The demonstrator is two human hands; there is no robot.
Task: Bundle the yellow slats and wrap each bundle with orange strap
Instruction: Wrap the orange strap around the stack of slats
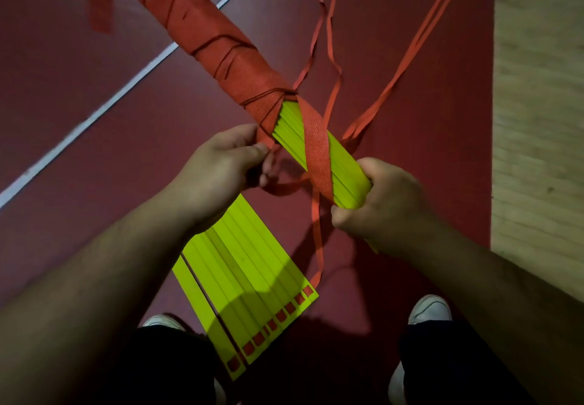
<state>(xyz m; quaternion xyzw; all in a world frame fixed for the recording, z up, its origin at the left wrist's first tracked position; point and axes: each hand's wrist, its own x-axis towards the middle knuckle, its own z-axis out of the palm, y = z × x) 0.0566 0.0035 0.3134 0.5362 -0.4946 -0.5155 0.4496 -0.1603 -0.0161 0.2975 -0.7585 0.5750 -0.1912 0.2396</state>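
Right grip (382, 205): curled tight around the near end of the yellow slat bundle (292, 124). Left grip (221, 164): pinching the orange strap (316, 148) just beside the bundle. Strap crosses the bundle diagonally between both grips; beyond them the bundle is fully wrapped. Loose slats (249, 278): fanned on the red floor (79, 88), under the left grip.
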